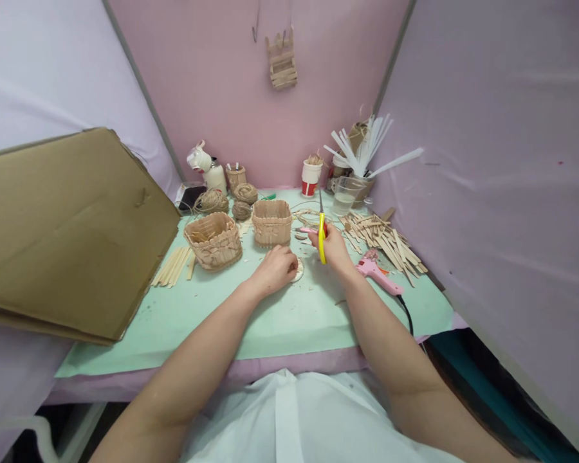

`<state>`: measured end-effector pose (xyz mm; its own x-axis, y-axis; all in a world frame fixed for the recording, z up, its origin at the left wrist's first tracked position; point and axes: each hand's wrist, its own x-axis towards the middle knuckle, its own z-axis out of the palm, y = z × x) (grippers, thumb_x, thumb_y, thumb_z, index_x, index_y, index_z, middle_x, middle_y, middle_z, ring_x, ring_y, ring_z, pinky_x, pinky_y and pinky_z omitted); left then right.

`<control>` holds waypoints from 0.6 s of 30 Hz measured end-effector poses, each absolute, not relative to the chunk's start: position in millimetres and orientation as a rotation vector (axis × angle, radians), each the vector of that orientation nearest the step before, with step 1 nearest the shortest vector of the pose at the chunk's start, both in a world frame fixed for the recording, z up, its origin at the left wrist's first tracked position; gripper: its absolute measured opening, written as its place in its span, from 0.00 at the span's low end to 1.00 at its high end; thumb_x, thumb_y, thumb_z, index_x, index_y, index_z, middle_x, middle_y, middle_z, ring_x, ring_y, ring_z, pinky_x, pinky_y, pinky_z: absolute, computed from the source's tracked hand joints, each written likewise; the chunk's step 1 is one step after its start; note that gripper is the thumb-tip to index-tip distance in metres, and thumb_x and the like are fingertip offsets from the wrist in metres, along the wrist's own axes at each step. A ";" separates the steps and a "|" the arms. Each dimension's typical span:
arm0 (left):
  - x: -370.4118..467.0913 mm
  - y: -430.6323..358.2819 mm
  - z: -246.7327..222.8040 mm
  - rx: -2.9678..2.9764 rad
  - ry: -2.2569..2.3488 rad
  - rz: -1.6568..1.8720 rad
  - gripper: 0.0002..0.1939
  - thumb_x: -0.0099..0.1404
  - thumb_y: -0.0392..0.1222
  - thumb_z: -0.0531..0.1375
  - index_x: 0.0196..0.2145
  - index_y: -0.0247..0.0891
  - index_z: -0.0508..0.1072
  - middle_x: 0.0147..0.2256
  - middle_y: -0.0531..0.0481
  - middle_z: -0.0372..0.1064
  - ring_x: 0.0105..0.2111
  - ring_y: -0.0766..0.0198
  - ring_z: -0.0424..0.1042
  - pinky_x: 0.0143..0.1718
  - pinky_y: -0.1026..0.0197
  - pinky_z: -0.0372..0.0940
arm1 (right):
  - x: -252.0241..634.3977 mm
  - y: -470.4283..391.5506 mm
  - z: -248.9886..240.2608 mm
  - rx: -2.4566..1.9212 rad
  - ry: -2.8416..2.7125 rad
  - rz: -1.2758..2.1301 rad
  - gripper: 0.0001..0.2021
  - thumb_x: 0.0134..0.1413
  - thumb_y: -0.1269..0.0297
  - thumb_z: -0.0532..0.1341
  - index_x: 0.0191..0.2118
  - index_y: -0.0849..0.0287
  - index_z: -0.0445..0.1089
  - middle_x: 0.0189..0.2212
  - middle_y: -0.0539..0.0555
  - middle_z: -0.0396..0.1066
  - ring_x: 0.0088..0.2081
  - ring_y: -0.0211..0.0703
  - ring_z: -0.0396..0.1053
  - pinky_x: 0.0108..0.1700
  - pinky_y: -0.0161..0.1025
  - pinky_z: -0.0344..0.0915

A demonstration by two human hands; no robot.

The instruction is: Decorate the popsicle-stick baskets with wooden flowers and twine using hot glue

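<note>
Curled low over the table point(193, 328), the left hand point(276, 269) has its fingers bent and drawn close together, the fingertips at the near-left part of a small round disc point(299, 271). Whether they pinch it or only press on it cannot be told. The right hand point(336, 249) is closed around the yellow-handled scissors point(321, 238), their blades pointing away from the person.

Fingers of the left hand cover part of the disc, so its full outline and surface are hard to make out. The right hand's grip hides some of the scissors' handles, and a small pink item point(307, 229) just beyond its fingertips is too small to identify.

The disc lies flat on the table, at the right side of the left hand and between the two hands, apart from the right one. Beyond the left hand stands an open woven basket point(272, 224); a stick-filled basket point(214, 243) is farther left. Just right of the right hand lies a pink glue gun point(380, 276), with a pile of flat wooden sticks point(390, 243) beyond it.
</note>
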<state>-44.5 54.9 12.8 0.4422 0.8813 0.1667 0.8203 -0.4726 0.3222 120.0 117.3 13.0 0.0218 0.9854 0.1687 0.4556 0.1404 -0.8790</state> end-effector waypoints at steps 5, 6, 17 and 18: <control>-41.9 52.2 16.2 2.482 1.482 0.500 0.09 0.59 0.35 0.53 0.30 0.37 0.73 0.32 0.46 0.71 0.36 0.58 0.66 0.37 0.58 0.57 | 127.7 121.1 7.5 -1.711 -1.728 0.550 0.11 0.48 0.61 0.59 0.38 0.58 0.62 0.33 0.57 0.70 0.36 0.49 0.68 0.35 0.40 0.61; -41.7 51.9 17.0 2.479 1.477 0.515 0.09 0.59 0.34 0.53 0.30 0.38 0.72 0.32 0.47 0.72 0.36 0.58 0.66 0.37 0.59 0.58 | 128.8 121.2 6.4 -1.750 -1.758 0.502 0.13 0.48 0.61 0.58 0.40 0.59 0.62 0.35 0.59 0.71 0.37 0.50 0.69 0.37 0.41 0.61; -47.5 51.9 10.6 2.425 1.470 0.716 0.10 0.60 0.34 0.53 0.35 0.37 0.74 0.35 0.47 0.73 0.37 0.60 0.67 0.38 0.61 0.59 | 136.6 123.7 4.6 -1.971 -1.891 0.202 0.16 0.50 0.63 0.60 0.44 0.66 0.66 0.41 0.66 0.72 0.45 0.53 0.70 0.42 0.39 0.62; -48.5 52.7 10.2 2.416 1.476 0.721 0.10 0.60 0.34 0.53 0.34 0.37 0.74 0.35 0.47 0.73 0.37 0.60 0.67 0.39 0.61 0.59 | 137.3 124.7 4.4 -1.984 -1.881 0.188 0.17 0.49 0.63 0.60 0.44 0.67 0.66 0.41 0.67 0.72 0.45 0.53 0.70 0.42 0.39 0.62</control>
